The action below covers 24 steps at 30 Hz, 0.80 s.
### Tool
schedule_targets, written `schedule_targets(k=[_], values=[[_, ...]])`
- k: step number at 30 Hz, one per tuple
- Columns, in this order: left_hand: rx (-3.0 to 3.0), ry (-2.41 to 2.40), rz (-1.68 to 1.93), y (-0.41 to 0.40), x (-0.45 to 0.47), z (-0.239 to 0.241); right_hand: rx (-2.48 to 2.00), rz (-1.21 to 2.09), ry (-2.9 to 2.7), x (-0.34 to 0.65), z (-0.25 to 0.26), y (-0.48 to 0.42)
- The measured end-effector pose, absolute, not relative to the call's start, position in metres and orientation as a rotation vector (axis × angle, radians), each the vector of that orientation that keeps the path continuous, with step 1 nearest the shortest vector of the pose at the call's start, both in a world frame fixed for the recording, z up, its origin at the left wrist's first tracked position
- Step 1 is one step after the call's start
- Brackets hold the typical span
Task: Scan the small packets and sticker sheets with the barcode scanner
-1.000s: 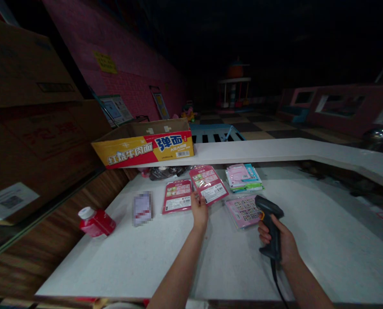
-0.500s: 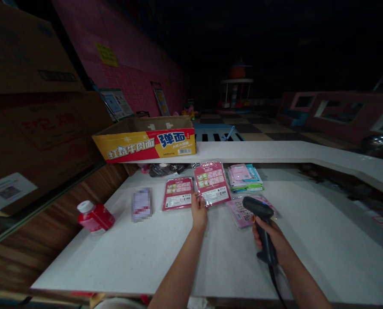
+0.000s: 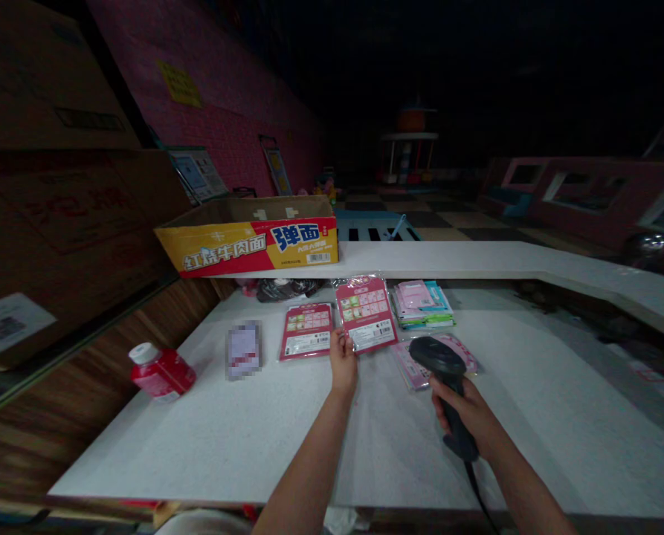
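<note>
Holding the red pack (image 3: 368,313) just left of the bright stack (image 3: 421,303), you pinch its bottom corner in your left hand (image 3: 343,362), fingers closed on it. Your right hand (image 3: 471,413) wraps its fingers around the black scanner (image 3: 436,357), nearer you than the stack. Light shining off the pack might hide its barcode (image 3: 386,333). A weak pinch might let it slip against the second pack (image 3: 308,329), farther left of the stack.

Dim light greys the white countertop (image 3: 214,438) around the left hand's fingers (image 3: 338,343), while the plastic-wrapped packet (image 3: 368,312) at their tips glints. Far beyond them, I see the checkered floor (image 3: 451,211) fade into near-blackness.
</note>
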State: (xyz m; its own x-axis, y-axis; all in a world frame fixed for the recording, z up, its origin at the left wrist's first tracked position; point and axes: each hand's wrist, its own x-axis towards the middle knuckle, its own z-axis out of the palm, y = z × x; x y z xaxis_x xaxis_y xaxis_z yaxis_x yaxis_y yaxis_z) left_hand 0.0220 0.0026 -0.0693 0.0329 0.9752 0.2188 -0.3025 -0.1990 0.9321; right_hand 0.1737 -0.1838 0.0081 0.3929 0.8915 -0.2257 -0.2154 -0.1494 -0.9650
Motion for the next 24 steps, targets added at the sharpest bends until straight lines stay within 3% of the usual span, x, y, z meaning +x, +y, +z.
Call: schedule_targets(k=[6, 15, 24], values=[[1.118, 0.830, 1.447, 0.004, 0.023, -0.071, -1.273, 1.124, -0.592, 0.188, -0.008, -0.183], [1.119, 0.840, 1.457, 0.006, 0.025, -0.079, -0.742, 1.374, -0.311, 0.221, -0.040, -0.185], [1.330, 1.086, 1.633, -0.004, 0.009, -0.060, -0.638, 1.413, -0.239, 0.224, -0.047, -0.184]])
